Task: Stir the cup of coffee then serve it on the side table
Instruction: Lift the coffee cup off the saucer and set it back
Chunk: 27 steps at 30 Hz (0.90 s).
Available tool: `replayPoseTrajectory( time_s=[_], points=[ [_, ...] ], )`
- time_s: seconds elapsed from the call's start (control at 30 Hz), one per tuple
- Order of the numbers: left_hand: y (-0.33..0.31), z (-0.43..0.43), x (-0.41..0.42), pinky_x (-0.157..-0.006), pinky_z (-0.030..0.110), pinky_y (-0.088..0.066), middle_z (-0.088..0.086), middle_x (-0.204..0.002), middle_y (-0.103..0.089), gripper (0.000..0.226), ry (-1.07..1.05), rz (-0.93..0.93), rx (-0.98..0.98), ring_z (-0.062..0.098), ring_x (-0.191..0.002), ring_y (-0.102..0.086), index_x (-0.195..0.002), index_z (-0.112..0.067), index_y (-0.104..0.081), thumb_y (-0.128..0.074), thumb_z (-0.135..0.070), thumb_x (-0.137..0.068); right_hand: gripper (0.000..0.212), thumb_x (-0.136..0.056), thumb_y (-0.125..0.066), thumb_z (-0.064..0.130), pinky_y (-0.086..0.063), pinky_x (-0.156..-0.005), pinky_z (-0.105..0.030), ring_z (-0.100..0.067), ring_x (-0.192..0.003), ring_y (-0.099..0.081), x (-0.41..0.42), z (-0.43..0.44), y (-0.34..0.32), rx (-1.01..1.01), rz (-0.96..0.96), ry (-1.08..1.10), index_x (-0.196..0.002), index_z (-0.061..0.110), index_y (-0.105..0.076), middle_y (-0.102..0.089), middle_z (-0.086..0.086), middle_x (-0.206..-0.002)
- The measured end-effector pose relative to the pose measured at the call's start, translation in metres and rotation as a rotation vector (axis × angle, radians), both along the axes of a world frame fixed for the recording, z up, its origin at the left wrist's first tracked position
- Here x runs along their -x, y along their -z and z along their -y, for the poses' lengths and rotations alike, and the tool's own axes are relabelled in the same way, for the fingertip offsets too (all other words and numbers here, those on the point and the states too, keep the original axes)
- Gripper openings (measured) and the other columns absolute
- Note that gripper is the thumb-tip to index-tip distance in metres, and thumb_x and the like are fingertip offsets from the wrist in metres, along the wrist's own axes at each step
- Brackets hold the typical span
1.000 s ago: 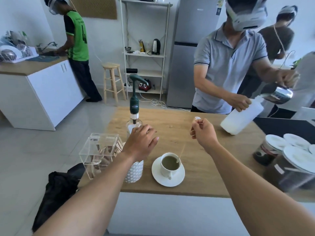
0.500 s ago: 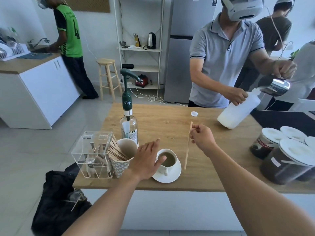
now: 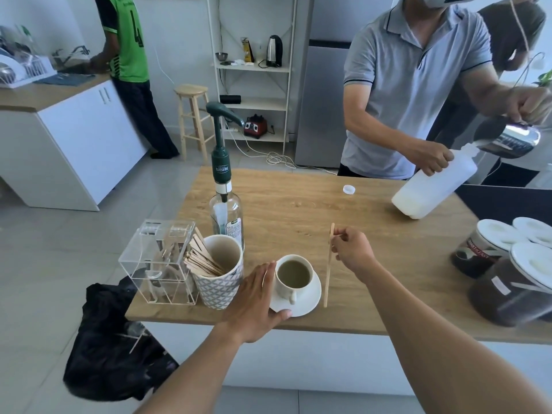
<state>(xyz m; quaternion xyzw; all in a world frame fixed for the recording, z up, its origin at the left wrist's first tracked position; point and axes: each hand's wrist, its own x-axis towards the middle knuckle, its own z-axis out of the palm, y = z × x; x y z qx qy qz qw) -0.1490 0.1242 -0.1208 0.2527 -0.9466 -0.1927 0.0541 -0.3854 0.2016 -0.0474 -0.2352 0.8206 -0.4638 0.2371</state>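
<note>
Head view, looking down at a wooden counter [image 3: 298, 210]. Cup [image 3: 294, 276] of pale brown coffee sits on a white saucer [image 3: 310, 297] near the counter's front edge, handle facing the viewer.

Left hand [image 3: 254, 297] lies flat against the saucer's left side, fingers [image 3: 267, 274] together and extended along the cup, thumb on the saucer's front rim. Not gripping the cup itself.

Right hand [image 3: 352, 249] is just right of the cup, fingers pinching the top of a wooden stick [image 3: 328, 270]. Stick hangs nearly upright, clear of the coffee, lower end close to the counter just beside the saucer's right rim.

Left of the cup: patterned mug [image 3: 221, 282] packed with more sticks, then a clear acrylic box [image 3: 158, 261]. Pump bottle [image 3: 225, 210] stands behind the mug.

Far side: a person in a grey polo pours from a steel jug [image 3: 510, 138] into a tilted white bottle [image 3: 433, 186]; its cap [image 3: 349, 189] lies on the counter. Lidded jars [image 3: 507, 264] at right.
</note>
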Motion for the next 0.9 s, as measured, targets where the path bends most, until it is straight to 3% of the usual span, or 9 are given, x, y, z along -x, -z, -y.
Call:
replayPoseTrajectory(
  time_s=[0.1,0.2,0.33,0.53,0.7,0.9],
  points=[
    [0.006,0.001,-0.001,-0.123,0.04,-0.009,-0.002,-0.164,0.006,0.101,-0.016,0.02,-0.031,0.015,-0.151,0.006,-0.154,-0.018,0.013,-0.045,-0.069,-0.087,0.019,-0.09,-0.049,0.006,-0.054,-0.079,-0.042,-0.018,-0.072,-0.059,0.002,0.002,0.011,-0.028,0.014,-0.008,-0.093,0.013,-0.066,-0.065,-0.002,-0.076],
    [0.012,0.001,-0.004,-0.123,0.033,-0.001,-0.005,-0.164,0.008,0.099,-0.05,0.004,-0.073,0.011,-0.15,0.007,-0.154,-0.019,0.013,-0.04,-0.07,-0.088,0.02,-0.09,-0.048,0.004,-0.049,-0.07,-0.038,-0.019,-0.067,-0.055,0.003,0.003,0.022,-0.051,0.032,-0.016,-0.087,0.015,-0.064,-0.062,-0.002,-0.069],
    [0.024,-0.003,-0.013,-0.118,0.027,0.007,-0.007,-0.163,0.013,0.093,-0.071,-0.007,-0.125,0.003,-0.147,0.015,-0.153,-0.02,0.015,-0.035,-0.068,-0.091,0.019,-0.09,-0.047,0.002,-0.042,-0.058,-0.031,-0.018,-0.058,-0.05,0.003,0.004,0.045,-0.098,0.078,-0.024,-0.094,0.01,-0.063,-0.058,-0.003,-0.064],
    [0.046,-0.01,-0.022,-0.12,0.027,0.008,-0.015,-0.153,0.027,0.095,-0.097,0.005,-0.17,-0.002,-0.14,0.024,-0.149,-0.023,0.023,-0.027,-0.073,-0.086,0.021,-0.087,-0.049,-0.003,-0.039,-0.054,-0.031,-0.02,-0.06,-0.05,0.004,0.01,0.085,-0.164,0.187,-0.017,-0.082,0.013,-0.061,-0.057,-0.005,-0.061],
    [0.06,-0.012,-0.023,-0.119,0.024,0.01,-0.015,-0.156,0.023,0.092,-0.134,-0.016,-0.15,-0.003,-0.142,0.022,-0.15,-0.023,0.02,-0.031,-0.069,-0.09,0.015,-0.087,-0.054,0.0,-0.044,-0.06,-0.034,-0.02,-0.057,-0.05,0.01,0.023,0.105,-0.167,0.27,-0.02,-0.084,0.013,-0.062,-0.059,-0.007,-0.064],
    [0.064,-0.012,-0.023,-0.123,0.032,0.003,-0.009,-0.162,0.016,0.094,-0.131,-0.028,-0.148,0.003,-0.147,0.017,-0.154,-0.019,0.013,-0.033,-0.069,-0.09,0.017,-0.083,-0.059,0.006,-0.053,-0.084,-0.043,-0.024,-0.075,-0.059,0.019,0.034,0.124,-0.171,0.279,-0.023,-0.075,0.02,-0.064,-0.068,-0.006,-0.077]
  ],
)
